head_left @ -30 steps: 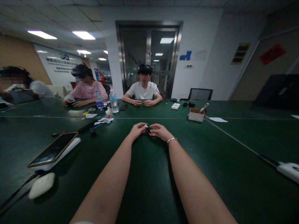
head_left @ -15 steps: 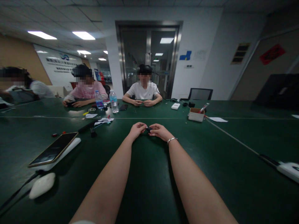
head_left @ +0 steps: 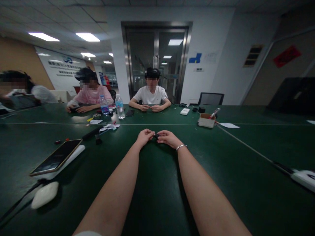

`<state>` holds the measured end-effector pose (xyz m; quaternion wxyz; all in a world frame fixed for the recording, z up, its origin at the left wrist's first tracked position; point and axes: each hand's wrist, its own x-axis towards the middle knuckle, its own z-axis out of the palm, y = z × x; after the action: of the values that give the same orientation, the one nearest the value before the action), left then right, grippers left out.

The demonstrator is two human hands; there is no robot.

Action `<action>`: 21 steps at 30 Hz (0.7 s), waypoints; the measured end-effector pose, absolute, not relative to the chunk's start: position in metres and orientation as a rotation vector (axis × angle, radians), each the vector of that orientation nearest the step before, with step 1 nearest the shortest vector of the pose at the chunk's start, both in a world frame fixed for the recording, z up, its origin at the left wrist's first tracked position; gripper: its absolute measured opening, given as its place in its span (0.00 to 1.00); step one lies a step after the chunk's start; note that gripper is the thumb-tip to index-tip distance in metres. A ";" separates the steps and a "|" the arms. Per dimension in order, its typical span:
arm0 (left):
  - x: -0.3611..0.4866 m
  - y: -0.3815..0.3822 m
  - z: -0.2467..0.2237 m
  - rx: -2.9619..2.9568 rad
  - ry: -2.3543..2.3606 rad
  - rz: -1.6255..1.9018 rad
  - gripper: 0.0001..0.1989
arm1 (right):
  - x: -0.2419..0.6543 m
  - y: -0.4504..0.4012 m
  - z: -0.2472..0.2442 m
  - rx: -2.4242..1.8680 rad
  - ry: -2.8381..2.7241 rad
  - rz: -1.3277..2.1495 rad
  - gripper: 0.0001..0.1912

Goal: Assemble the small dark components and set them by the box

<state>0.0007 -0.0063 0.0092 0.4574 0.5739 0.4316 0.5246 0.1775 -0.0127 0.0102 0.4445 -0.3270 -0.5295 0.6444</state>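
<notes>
Both hands meet above the middle of the green table (head_left: pixel 157 183). A small black object with a shiny light end, much like a USB stick (head_left: pixel 156 135), is between them. The fingertips of my left hand (head_left: pixel 144 137) pinch its light end. My right hand (head_left: pixel 169 138), with a silver bracelet at the wrist, grips the dark body with thumb and fingers. The fingers cover much of the object, and it is too small to make out in detail.
To the left lie a phone (head_left: pixel 57 157) on a white block and a white rounded item (head_left: pixel 45 195) near a black cable. Papers (head_left: pixel 109 127) and two water bottles (head_left: pixel 120 107) stand farther back. A small box (head_left: pixel 207 121) holds a pen. Several people sit across the table.
Hardly anything differs. Both hands keep their place and grip, and the small black object is still between them.
</notes>
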 end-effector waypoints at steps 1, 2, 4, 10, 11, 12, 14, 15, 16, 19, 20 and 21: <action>0.001 -0.007 0.010 1.432 1.075 1.291 0.17 | 0.177 -0.013 0.010 -0.805 -1.317 1.597 0.14; 0.001 -0.008 0.010 1.447 1.091 1.289 0.17 | 0.178 -0.013 0.010 -0.803 -1.321 1.594 0.14; 0.001 -0.008 0.011 1.475 1.126 1.282 0.18 | 0.178 -0.014 0.011 -0.805 -1.329 1.591 0.14; 0.000 -0.002 0.005 1.587 1.248 1.218 0.21 | 0.178 -0.016 0.013 -0.805 -1.334 1.603 0.14; -0.001 -0.001 0.005 1.613 1.272 1.200 0.21 | 0.178 -0.016 0.013 -0.803 -1.338 1.606 0.14; -0.001 -0.001 0.004 1.644 1.296 1.185 0.21 | 0.178 -0.016 0.013 -0.801 -1.343 1.609 0.13; -0.001 -0.002 0.005 1.717 1.343 1.163 0.22 | 0.179 -0.016 0.012 -0.792 -1.356 1.615 0.14; -0.001 -0.003 0.006 1.757 1.368 1.157 0.22 | 0.179 -0.015 0.011 -0.788 -1.362 1.618 0.14; -0.001 -0.004 0.007 1.798 1.391 1.151 0.22 | 0.179 -0.015 0.011 -0.783 -1.366 1.620 0.14; -0.002 -0.010 0.011 1.911 1.446 1.123 0.23 | 0.180 -0.015 0.011 -0.778 -1.387 1.629 0.14; -0.002 -0.012 0.012 1.942 1.460 1.111 0.23 | 0.180 -0.015 0.012 -0.781 -1.397 1.631 0.14; -0.003 -0.013 0.013 1.968 1.474 1.103 0.23 | 0.180 -0.015 0.012 -0.784 -1.410 1.633 0.14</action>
<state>-0.0028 -0.0134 0.0125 0.2216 0.7121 0.5335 0.3991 0.1805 -0.0145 0.0120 0.4105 -0.3115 -0.5600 0.6487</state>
